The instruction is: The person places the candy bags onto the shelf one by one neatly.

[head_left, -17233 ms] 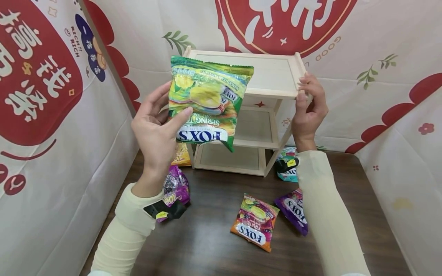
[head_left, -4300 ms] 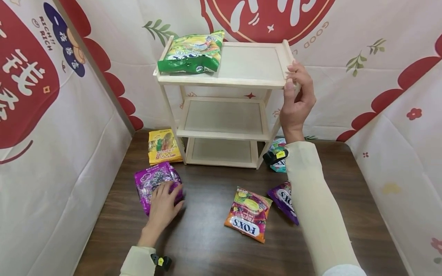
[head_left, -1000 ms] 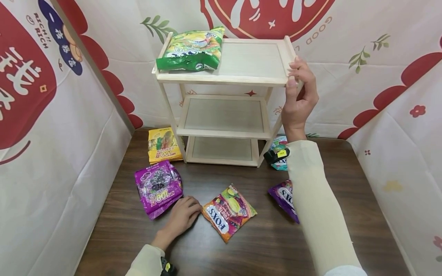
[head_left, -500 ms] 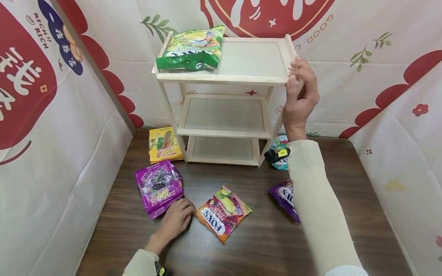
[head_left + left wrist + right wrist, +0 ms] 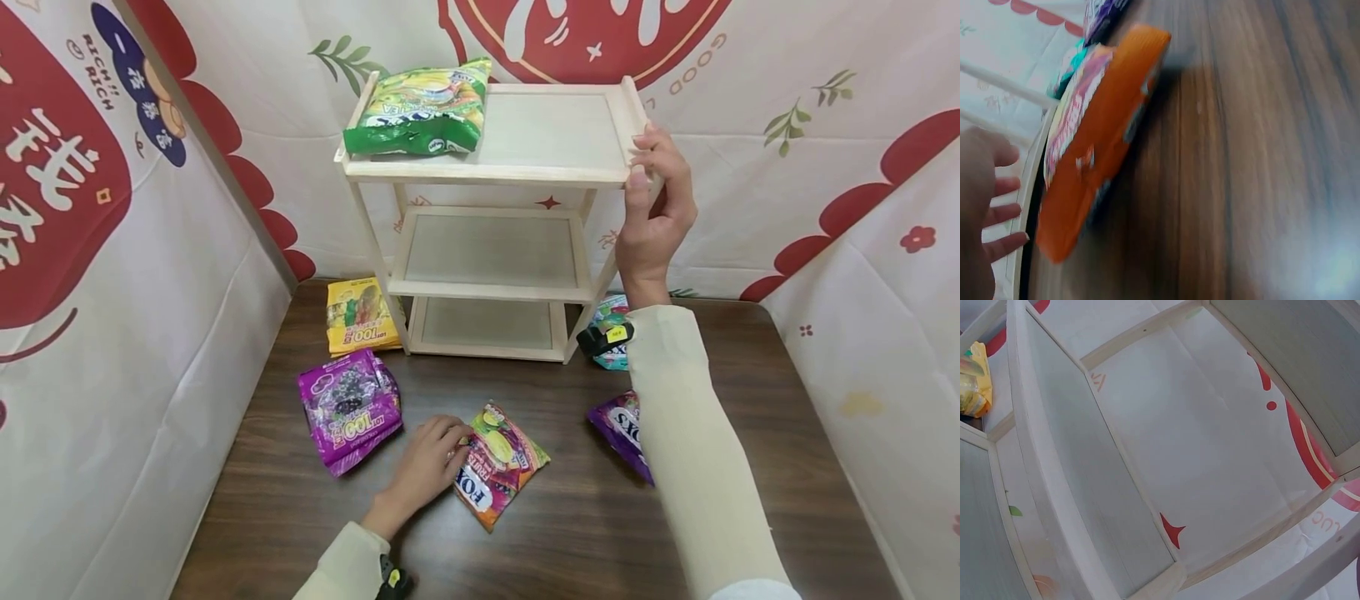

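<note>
My left hand is at the left edge of an orange-and-pink Fox's candy bag that lies flat on the table. In the left wrist view its fingers are spread, with no grip on the orange end of the bag. My right hand holds the top right edge of a three-tier wooden shelf, thumb in front. A green Fox's candy bag lies on the left of the top tier. The right wrist view looks through the shelf frame; the right hand's grip is out of sight there.
On the table, a purple candy bag and a yellow one lie left. A dark purple Fox's bag and a teal bag are at right, partly behind the right arm. Printed cloth walls surround the table.
The left hand first drew the orange-and-pink bag leftward, then moved right onto its left edge. Earlier, the green bag went from the left hand to the top tier. The right hand keeps its hold.
</note>
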Demonstrator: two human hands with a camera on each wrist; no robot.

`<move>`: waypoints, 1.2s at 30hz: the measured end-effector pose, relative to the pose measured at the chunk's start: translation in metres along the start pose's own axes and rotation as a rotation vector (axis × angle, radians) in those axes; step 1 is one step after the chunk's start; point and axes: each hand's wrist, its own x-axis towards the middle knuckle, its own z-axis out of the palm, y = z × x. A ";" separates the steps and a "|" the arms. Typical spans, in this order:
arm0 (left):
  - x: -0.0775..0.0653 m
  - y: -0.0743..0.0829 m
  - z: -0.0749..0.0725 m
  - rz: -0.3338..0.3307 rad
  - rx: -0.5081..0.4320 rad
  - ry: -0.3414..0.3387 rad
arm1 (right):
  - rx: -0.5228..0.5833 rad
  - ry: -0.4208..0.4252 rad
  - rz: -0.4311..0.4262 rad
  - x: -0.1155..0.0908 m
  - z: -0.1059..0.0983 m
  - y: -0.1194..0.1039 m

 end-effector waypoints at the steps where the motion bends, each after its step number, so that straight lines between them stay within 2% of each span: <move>1: 0.002 0.003 0.001 -0.003 0.019 -0.035 | 0.002 -0.001 0.001 0.000 0.000 0.000; 3: 0.007 0.008 0.002 0.014 0.054 -0.108 | 0.005 -0.001 0.003 0.000 0.000 0.000; 7: 0.011 0.014 0.005 0.089 0.092 -0.240 | -0.004 -0.002 0.010 0.000 0.000 0.000; 10: 0.011 0.015 0.010 0.107 0.109 -0.305 | -0.013 -0.001 0.014 -0.001 0.000 -0.001; 13: 0.010 0.015 0.016 0.100 0.138 -0.336 | -0.016 -0.001 0.013 -0.001 0.000 -0.001; 26: 0.008 0.025 0.029 0.020 0.208 -0.282 | -0.021 0.000 0.013 0.000 -0.001 0.000; 31: 0.008 0.027 0.032 -0.055 0.197 -0.250 | -0.009 0.000 0.015 0.000 0.000 -0.001; 36: 0.007 0.031 0.036 -0.137 0.202 -0.176 | -0.018 0.004 0.019 0.000 0.000 -0.002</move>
